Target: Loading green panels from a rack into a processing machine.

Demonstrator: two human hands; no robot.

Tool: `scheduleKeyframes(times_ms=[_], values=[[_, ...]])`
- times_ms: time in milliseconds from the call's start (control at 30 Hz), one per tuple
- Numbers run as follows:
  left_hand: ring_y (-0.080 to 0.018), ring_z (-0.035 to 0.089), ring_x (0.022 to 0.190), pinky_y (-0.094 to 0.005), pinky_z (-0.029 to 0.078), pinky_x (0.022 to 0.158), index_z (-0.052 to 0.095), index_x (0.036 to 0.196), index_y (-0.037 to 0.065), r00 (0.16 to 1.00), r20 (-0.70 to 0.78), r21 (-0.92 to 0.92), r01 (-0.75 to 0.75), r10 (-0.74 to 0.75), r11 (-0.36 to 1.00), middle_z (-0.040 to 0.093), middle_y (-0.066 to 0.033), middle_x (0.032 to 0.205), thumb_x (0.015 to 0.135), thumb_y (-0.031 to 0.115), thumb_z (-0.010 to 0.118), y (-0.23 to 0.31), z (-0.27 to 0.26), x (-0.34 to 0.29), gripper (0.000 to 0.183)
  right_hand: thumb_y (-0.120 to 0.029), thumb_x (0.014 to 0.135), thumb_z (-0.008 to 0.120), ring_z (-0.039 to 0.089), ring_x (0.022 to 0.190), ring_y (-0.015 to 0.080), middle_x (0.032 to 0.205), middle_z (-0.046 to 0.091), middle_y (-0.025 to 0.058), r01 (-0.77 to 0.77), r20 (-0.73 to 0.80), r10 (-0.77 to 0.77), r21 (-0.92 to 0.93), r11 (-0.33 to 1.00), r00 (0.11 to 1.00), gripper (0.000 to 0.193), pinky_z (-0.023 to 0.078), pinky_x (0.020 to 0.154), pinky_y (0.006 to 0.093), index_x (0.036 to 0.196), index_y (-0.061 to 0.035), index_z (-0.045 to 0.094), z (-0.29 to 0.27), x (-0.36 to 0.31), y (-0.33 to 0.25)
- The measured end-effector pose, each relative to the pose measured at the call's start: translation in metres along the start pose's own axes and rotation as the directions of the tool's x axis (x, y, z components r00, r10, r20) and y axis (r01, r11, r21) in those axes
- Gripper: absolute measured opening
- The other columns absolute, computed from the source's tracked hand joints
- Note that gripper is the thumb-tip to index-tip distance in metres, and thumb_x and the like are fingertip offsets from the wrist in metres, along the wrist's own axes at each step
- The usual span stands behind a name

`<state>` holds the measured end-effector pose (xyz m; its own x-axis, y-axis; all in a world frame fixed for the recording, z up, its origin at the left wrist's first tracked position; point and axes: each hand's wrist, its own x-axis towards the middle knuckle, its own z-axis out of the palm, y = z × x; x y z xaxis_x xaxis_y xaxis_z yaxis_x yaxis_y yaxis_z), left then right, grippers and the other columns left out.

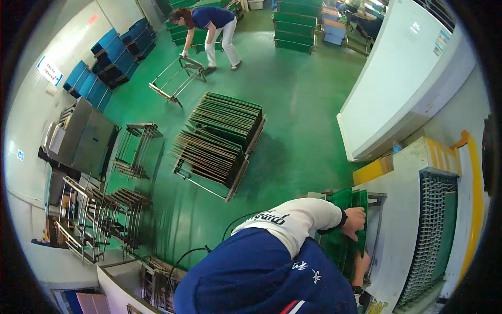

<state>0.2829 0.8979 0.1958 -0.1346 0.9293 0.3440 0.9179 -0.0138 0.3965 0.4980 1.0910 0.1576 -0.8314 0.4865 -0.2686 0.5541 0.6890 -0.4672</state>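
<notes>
Green flat boards (342, 200) stand on edge in a metal rack (377, 197) at the lower right, close to the machine. My left hand (354, 223) has its fingers closed over the upper part of the outermost board (361, 198). Lower down, my right hand (360, 268) grips the same board's near edge; part of its fingers is hidden behind the board and my sleeve. My body leans toward this rack, covering some of its near side.
A white machine (402, 183) with a mesh conveyor (429, 230) stands right of the rack. Mid-floor sits another rack of boards (225, 120). Empty metal racks (137, 149) line the left. Farther off, a person (209, 26) bends over a metal frame (178, 78). A black cable (188, 252) runs beside me.
</notes>
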Motion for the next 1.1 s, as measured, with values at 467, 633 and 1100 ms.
scheduleKeyframes(times_ms=[467,633,1100], values=[[-0.0240,0.058,0.086,-0.0384,0.038,0.082,0.072,0.075,0.011,1.000,0.013,0.046,-0.001,0.000,0.999,0.066,-0.0046,0.077,0.065,0.061,0.070,-0.003,0.007,0.002,0.051,-0.035,0.090,0.061,0.060,0.071,0.0361,0.078,0.065,0.0205,0.047,-0.061,-0.045,0.024,0.999,0.997,0.038,0.044,0.066,0.0441,0.098,0.0018,0.065,0.006,0.001,0.009],[-0.0239,0.059,0.087,-0.0386,0.038,0.082,0.072,0.075,0.011,1.000,0.013,0.051,-0.014,0.014,0.999,0.067,-0.0047,0.079,0.066,0.061,0.070,-0.002,0.005,0.001,0.051,-0.031,0.089,0.062,0.061,0.071,0.0365,0.079,0.065,0.0219,0.115,-0.100,-0.115,-0.001,0.993,0.988,0.035,0.045,0.067,0.0438,0.100,0.0016,0.065,0.009,0.000,0.020],[-0.0236,0.058,0.086,-0.0384,0.039,0.080,0.072,0.073,0.011,1.000,0.022,0.026,-0.021,0.020,0.999,0.066,-0.0048,0.077,0.067,0.061,0.068,0.002,-0.004,0.000,0.050,-0.023,0.087,0.057,0.058,0.067,0.0336,0.073,0.062,0.0207,0.045,-0.113,-0.045,0.003,0.999,0.993,0.028,0.044,0.064,0.0424,0.092,0.0036,0.063,0.012,0.000,0.016]])
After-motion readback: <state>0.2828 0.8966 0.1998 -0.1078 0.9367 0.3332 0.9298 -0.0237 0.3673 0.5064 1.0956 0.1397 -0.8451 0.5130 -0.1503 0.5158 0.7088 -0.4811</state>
